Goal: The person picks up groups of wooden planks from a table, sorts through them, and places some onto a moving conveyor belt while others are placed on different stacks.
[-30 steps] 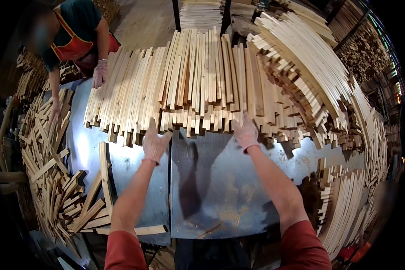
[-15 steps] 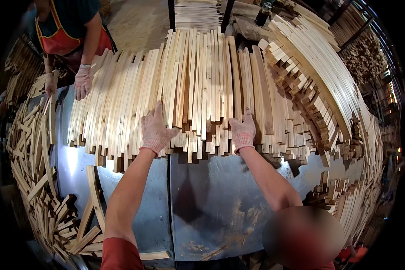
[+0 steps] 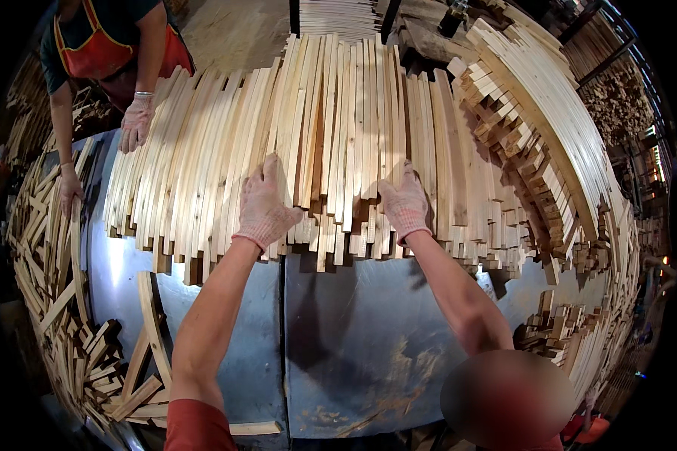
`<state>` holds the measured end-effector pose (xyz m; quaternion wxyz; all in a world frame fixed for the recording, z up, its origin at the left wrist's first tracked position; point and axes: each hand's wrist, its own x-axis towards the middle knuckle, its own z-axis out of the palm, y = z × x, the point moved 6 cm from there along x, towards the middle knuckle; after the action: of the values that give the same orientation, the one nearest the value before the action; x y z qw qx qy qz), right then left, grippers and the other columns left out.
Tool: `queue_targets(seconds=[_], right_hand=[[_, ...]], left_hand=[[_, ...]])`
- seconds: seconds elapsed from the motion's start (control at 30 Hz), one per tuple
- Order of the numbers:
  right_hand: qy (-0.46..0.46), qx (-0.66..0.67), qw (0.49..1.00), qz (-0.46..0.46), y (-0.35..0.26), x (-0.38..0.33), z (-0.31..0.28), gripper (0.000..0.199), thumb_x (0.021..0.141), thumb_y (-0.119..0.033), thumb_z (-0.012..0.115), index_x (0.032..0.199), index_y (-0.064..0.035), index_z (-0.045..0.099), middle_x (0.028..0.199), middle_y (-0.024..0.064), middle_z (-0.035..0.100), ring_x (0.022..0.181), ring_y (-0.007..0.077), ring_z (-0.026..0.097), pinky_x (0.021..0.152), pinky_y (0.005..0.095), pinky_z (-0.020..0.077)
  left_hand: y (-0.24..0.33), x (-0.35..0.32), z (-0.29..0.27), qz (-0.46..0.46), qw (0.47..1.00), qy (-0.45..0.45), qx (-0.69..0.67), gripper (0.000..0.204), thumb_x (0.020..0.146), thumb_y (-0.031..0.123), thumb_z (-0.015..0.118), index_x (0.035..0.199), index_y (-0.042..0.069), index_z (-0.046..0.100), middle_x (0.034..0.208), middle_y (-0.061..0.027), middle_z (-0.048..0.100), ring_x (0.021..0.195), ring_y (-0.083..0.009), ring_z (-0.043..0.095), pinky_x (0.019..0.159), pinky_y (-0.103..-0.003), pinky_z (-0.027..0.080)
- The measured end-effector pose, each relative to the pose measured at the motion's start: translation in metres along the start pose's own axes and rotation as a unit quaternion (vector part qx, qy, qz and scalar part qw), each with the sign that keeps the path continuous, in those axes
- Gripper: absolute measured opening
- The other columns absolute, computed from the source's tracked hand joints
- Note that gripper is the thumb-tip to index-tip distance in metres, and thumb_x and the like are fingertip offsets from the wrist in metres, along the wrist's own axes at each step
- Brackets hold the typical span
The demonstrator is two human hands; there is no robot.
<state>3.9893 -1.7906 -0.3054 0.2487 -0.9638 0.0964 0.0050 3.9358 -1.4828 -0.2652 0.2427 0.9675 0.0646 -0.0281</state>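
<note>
A broad layer of pale wooden strips (image 3: 195, 165) lies side by side on the metal-topped table, their near ends uneven. My left hand (image 3: 266, 207), in a thin whitish work glove, rests on the strips left of the middle, fingers spread and pointing away, thumb turned inward. My right hand (image 3: 406, 204), gloved the same way, lies on them right of the middle, its thumb turned toward the left hand. Between both hands runs a group of strips (image 3: 342, 128), some reaching farther back than those beside them. More strip ends show in a lower layer underneath.
Across the table at left, a person in a red apron (image 3: 98, 45) has one gloved hand on the strips and another by a loose heap of sticks (image 3: 60, 278). A tall stack of strips (image 3: 538, 113) stands at right. Bare metal tabletop (image 3: 361, 323) lies near me.
My hands are slightly closer together around the middle strips. The other person's hand at far left has moved down toward the loose sticks. The view has shifted a little.
</note>
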Motion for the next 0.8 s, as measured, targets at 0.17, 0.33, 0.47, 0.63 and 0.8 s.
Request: queue_targets(seconds=[0.17, 0.33, 0.47, 0.63, 0.8], right_hand=[[-0.031, 0.117, 0.989, 0.084, 0.003, -0.021, -0.006, 0.088, 0.094, -0.042, 0.066, 0.162, 0.0070, 0.041, 0.147, 0.0343, 0.059, 0.136, 0.0474, 0.058, 0.117, 0.0498, 0.0449], [-0.126, 0.154, 0.975, 0.098, 0.026, -0.139, -0.020, 0.089, 0.098, -0.040, 0.071, 0.166, 0.0033, 0.035, 0.169, 0.0298, 0.039, 0.159, 0.0387, 0.037, 0.131, 0.0417, 0.0301], [-0.169, 0.118, 0.968, 0.146, 0.078, -0.253, -0.028, 0.082, 0.100, -0.036, 0.070, 0.165, 0.0018, 0.038, 0.163, 0.0275, 0.049, 0.154, 0.0369, 0.045, 0.128, 0.0418, 0.0347], [-0.295, 0.197, 0.923, 0.148, 0.099, -0.259, -0.034, 0.090, 0.099, -0.055, 0.070, 0.160, 0.0035, 0.041, 0.152, 0.0259, 0.060, 0.143, 0.0377, 0.056, 0.118, 0.0416, 0.0446], [-0.281, 0.226, 0.916, 0.173, 0.088, -0.209, -0.010, 0.082, 0.097, -0.060, 0.072, 0.139, 0.0097, 0.059, 0.127, 0.0267, 0.073, 0.117, 0.0337, 0.071, 0.102, 0.0384, 0.0530]], left_hand=[[0.007, -0.032, -0.003, -0.002, 1.000, 0.013, -0.024, 0.116, 0.071, 0.016, 0.090, 0.167, 0.002, 0.025, 0.156, -0.0301, 0.045, 0.146, -0.0482, 0.045, 0.125, -0.051, 0.038], [-0.007, -0.149, 0.000, -0.022, 1.000, -0.012, -0.014, 0.120, 0.070, 0.018, 0.091, 0.167, -0.001, 0.023, 0.159, -0.0329, 0.041, 0.148, -0.0499, 0.042, 0.127, -0.052, 0.036], [-0.007, -0.260, -0.013, -0.090, 0.987, -0.064, -0.115, 0.115, 0.076, 0.022, 0.089, 0.167, -0.004, 0.023, 0.152, -0.0279, 0.053, 0.138, -0.0394, 0.056, 0.118, -0.045, 0.046], [-0.083, -0.274, 0.004, -0.235, 0.909, -0.157, -0.307, 0.091, 0.094, 0.029, 0.081, 0.163, -0.005, 0.033, 0.142, -0.0205, 0.064, 0.117, -0.0270, 0.071, 0.099, -0.040, 0.059], [-0.096, -0.221, 0.059, -0.319, 0.771, -0.151, -0.530, 0.058, 0.105, 0.026, 0.067, 0.152, -0.004, 0.053, 0.134, -0.0166, 0.070, 0.115, -0.0269, 0.071, 0.104, -0.038, 0.058]])
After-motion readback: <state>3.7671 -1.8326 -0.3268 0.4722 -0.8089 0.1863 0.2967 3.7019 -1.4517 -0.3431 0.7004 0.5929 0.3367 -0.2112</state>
